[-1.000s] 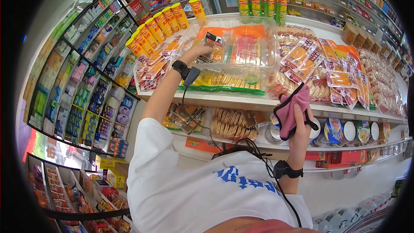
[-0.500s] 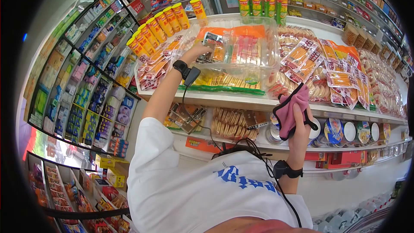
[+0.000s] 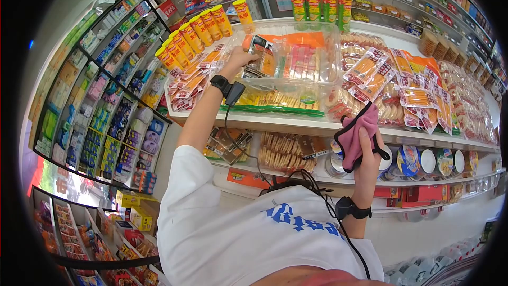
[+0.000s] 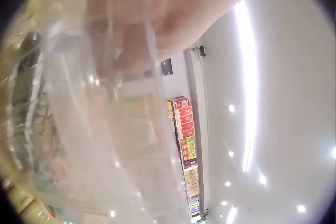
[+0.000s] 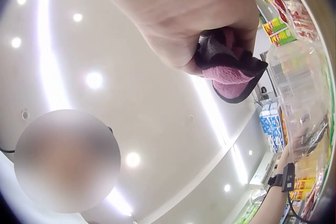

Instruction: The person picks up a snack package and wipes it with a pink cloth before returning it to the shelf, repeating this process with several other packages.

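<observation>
A clear plastic bin [image 3: 296, 55] full of orange snack packs sits on the top shelf [image 3: 275, 122]. My left hand [image 3: 239, 57] grips the bin's left rim, raised at arm's length; in the left wrist view the clear plastic wall [image 4: 94, 129] fills the frame with my fingers [image 4: 152, 19] behind it. My right hand [image 3: 366, 145] holds a bunched pink cloth [image 3: 355, 135] in front of the shelf edge, lower and to the right. The pink cloth [image 5: 231, 69] also pokes out of my right fist in the right wrist view.
Yellow and green crisp tubes [image 3: 201, 24] line the back of the shelf. Loose snack packets [image 3: 418, 85] are heaped to the right of the bin. Biscuit packs [image 3: 286, 151] and tins [image 3: 410, 159] fill the lower shelf. A tall rack [image 3: 111, 100] of small goods stands at left.
My left hand has slid a little up and left along the bin's rim, and the bin's left side has lifted slightly. The right hand with the cloth has stayed put.
</observation>
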`<move>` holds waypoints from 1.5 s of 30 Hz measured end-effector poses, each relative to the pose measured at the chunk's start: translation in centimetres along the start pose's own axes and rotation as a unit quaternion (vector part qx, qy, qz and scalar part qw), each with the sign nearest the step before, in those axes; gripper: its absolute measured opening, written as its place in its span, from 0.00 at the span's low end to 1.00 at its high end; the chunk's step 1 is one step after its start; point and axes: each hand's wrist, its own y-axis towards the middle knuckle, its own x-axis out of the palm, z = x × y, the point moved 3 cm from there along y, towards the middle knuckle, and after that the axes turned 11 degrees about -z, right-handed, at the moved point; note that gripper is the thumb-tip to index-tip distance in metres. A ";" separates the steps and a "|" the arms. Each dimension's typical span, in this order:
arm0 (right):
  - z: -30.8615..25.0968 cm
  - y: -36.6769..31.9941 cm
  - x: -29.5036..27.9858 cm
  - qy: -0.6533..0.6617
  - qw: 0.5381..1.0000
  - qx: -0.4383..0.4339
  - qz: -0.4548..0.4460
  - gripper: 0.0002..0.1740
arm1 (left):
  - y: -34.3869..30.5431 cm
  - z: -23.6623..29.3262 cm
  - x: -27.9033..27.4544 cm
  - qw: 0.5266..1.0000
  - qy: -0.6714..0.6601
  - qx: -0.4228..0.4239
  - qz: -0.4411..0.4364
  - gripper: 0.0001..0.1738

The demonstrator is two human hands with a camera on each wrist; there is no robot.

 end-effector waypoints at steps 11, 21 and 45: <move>-0.2 0.9 0.4 0.055 0.998 -0.015 -0.026 0.24 | -2.3 2.8 -3.0 0.962 0.133 0.161 0.174 0.22; 1.3 3.6 1.8 -0.280 0.958 -0.059 0.003 0.44 | -21.9 17.5 4.6 0.886 -0.378 0.268 0.002 0.22; -0.8 1.7 12.1 -0.538 0.769 -0.278 -0.206 0.29 | -25.5 16.1 13.2 0.833 -0.542 0.103 -0.045 0.24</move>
